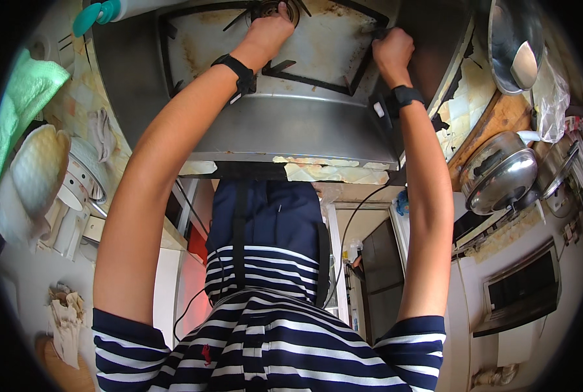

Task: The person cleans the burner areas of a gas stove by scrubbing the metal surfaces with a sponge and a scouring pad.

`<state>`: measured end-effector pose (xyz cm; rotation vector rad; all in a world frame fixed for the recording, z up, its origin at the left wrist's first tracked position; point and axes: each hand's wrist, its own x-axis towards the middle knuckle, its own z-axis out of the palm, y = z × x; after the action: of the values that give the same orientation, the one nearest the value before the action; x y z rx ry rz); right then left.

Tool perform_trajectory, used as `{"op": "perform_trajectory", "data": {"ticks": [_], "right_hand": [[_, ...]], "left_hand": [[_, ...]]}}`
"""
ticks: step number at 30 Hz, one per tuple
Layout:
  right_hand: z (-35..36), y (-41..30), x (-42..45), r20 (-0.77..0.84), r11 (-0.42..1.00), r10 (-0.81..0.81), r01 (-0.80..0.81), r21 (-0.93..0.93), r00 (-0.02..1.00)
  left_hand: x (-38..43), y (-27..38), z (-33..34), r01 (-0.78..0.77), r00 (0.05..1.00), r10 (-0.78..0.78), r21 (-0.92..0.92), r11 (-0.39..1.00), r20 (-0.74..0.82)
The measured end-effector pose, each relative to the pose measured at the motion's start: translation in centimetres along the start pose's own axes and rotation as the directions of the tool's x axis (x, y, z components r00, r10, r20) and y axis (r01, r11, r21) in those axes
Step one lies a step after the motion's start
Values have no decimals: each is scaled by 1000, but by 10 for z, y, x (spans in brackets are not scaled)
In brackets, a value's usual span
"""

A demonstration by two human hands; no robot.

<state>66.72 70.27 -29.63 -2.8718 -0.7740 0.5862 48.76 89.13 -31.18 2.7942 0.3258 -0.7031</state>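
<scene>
A gas hob (291, 128) with a brown-stained metal top lies before me. My left hand (272, 35) reaches over its middle, fingers curled at the round burner (275, 7) near the picture's top edge; whether it grips a part there is hidden. My right hand (393, 48) is closed at the right corner of the black pan support (352, 84), with something dark at its fingertips that I cannot make out. Each wrist wears a black band.
A spray bottle (139, 6) with a green nozzle lies at the upper left, above a green cloth (37, 81). On the right are a wok (509, 49), a wooden board (492, 132) and a lidded steel pot (499, 171). Black cables hang by the counter's front edge.
</scene>
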Motion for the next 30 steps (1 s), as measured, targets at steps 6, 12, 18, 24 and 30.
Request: {"op": "perform_trajectory", "data": {"ticks": [6,12,18,24,30], "right_hand": [[20,-3,-35,97,992,117,-111,-63,988],[5,-2,-1,0,995,87,-87,45,996],[15,-6,-29,154,996,56,-44,-81,987],[22,-5,-24,-6,999,17,-17,28,1000],[2,-13,-39,176,989,124,-136,59,977]], "left_hand": [[-1,-2,-2,6,999,-5,-13,1000,48],[0,-4,4,-25,1000,25,-27,999,-10],[1,-2,2,2,998,-1,-15,1000,55],[-3,-5,-3,-40,999,41,-47,998,23],[-3,-2,-3,-29,999,30,-50,998,33]]}}
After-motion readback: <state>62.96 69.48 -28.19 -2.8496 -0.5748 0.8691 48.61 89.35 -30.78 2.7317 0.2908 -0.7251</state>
